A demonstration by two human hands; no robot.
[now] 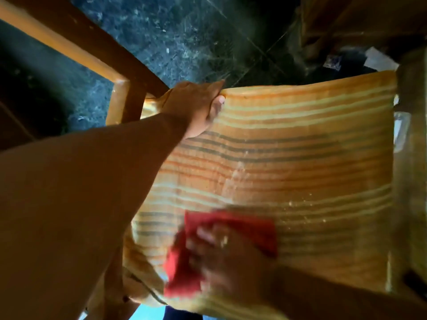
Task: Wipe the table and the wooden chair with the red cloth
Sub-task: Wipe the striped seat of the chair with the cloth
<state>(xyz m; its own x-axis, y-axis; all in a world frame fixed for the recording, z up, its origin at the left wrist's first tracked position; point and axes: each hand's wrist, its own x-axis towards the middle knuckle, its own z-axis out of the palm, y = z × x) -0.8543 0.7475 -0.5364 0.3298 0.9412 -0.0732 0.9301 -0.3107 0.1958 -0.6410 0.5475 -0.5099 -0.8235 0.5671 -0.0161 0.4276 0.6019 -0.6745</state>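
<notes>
The wooden chair point(120, 95) fills the view, its arm running from the upper left. A striped orange and yellow seat cushion point(300, 158) lies on it, with pale crumbs or dust in its middle. My left hand point(196, 107) grips the cushion's far left edge, thumb on top. My right hand point(228, 262), blurred by motion, presses the red cloth point(242, 227) flat on the near part of the cushion.
Dark speckled floor point(173, 38) shows beyond the chair. The chair's right arm point(411, 158) runs along the right edge. More wooden furniture point(346, 24) stands at the upper right, with white scraps point(379, 58) on the floor below it.
</notes>
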